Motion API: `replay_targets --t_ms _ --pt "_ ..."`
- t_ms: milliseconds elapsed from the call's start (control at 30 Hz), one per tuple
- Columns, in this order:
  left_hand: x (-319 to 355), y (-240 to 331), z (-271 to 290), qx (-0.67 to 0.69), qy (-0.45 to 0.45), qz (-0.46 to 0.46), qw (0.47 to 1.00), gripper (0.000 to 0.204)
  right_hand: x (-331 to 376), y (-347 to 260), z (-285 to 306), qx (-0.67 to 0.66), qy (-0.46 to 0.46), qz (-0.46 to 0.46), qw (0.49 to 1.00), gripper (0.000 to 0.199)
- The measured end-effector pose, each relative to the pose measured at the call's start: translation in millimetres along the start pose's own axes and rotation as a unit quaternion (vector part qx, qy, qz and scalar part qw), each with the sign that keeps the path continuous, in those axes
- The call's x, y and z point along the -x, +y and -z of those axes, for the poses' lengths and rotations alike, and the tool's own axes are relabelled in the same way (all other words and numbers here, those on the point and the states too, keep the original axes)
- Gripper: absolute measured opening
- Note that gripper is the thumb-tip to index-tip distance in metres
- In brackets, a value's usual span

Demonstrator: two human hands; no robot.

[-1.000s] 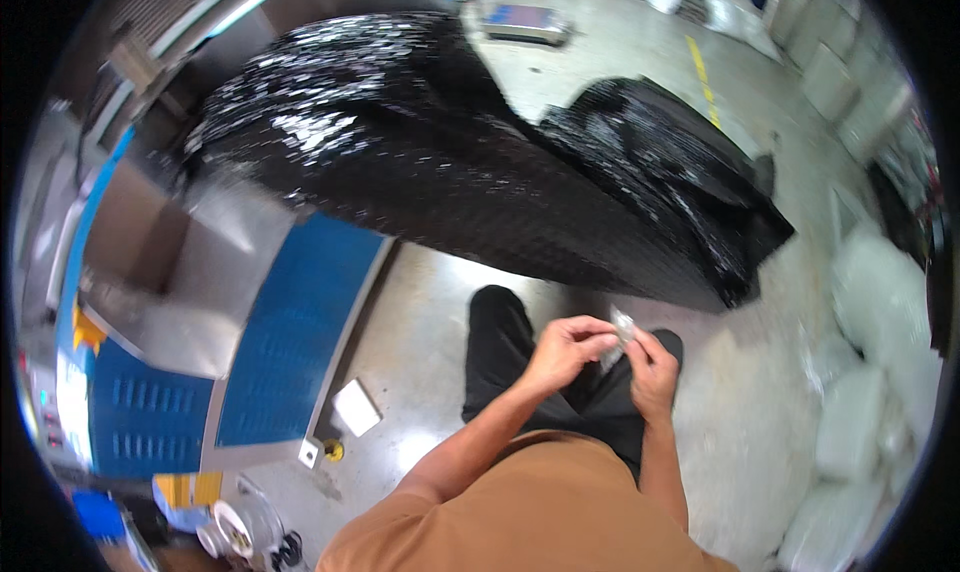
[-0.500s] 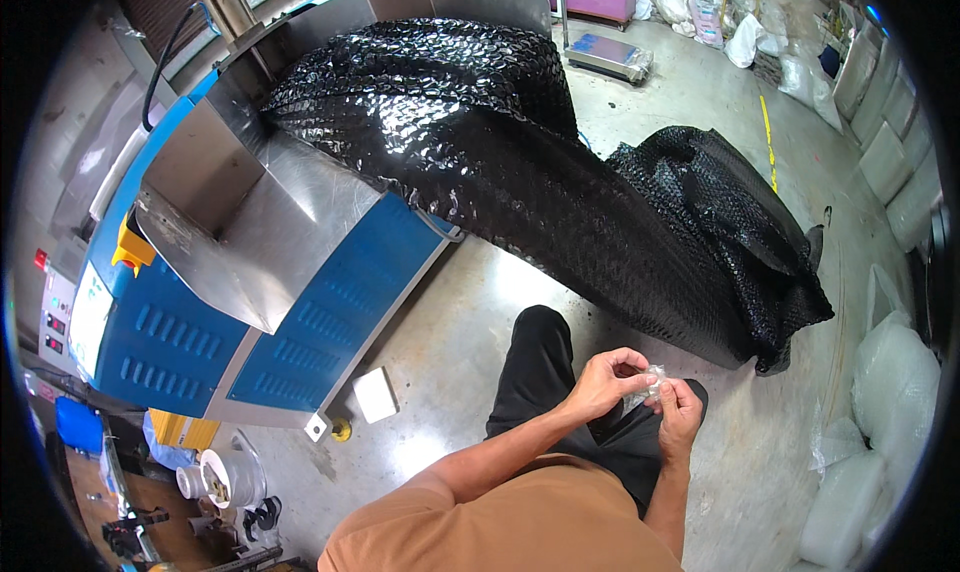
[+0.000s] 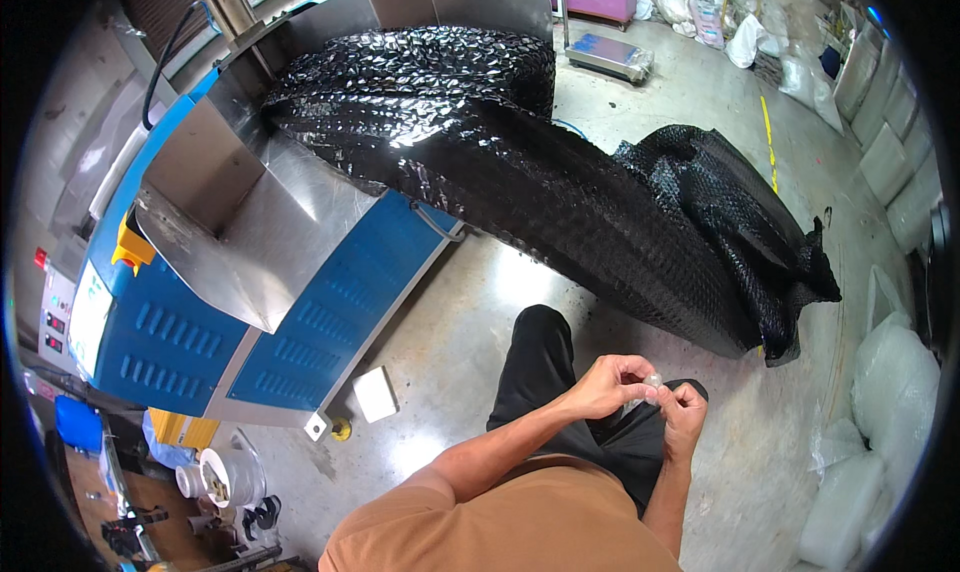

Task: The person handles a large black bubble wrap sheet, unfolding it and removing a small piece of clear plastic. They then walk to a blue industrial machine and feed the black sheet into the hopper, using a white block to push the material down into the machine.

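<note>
Above my lap, a small crumpled piece of clear plastic (image 3: 653, 380) is pinched between my two hands. My left hand (image 3: 605, 386) grips its left side with thumb and fingertips. From the right, my right hand (image 3: 682, 414) closes on it too, fingers bent and close to the left fingertips. Part of the plastic is hidden behind the fingers, and its exact kind is too small to tell. Beyond my knees, a long sheet of glossy black bubble wrap (image 3: 560, 202) slopes from a metal-topped machine down to a heap on the floor at the right. Neither hand touches it.
The blue machine (image 3: 310, 322) with a bare metal chute (image 3: 290, 222) stands at the left. A yellow switch box (image 3: 135, 242) sits on its side. A floor scale (image 3: 608, 56) stands at the back. Clear bubble wrap rolls (image 3: 850, 502) lie at the right. A white square (image 3: 375, 394) lies near the machine.
My fingers have shifted slightly on the clear plastic, which looks more bunched up. The black sheet's upper part has sagged, and its far end has changed shape on the floor.
</note>
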State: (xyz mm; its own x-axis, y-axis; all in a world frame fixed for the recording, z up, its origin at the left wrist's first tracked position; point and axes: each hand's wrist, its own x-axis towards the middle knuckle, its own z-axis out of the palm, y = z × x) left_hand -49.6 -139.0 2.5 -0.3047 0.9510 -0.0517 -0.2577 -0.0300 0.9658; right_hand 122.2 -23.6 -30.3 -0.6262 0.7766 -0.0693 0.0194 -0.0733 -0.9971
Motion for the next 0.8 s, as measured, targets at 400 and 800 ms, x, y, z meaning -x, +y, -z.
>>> replay_targets --t_ms 400,800 --pt "-4 -15 9 0.047 0.088 0.070 0.993 0.013 2 -46 -16 0.024 -0.023 0.108 0.994 0.063" --pt "4 -11 3 -0.012 0.041 0.024 0.999 0.025 11 -60 -27 0.192 -0.074 0.122 0.971 0.058"
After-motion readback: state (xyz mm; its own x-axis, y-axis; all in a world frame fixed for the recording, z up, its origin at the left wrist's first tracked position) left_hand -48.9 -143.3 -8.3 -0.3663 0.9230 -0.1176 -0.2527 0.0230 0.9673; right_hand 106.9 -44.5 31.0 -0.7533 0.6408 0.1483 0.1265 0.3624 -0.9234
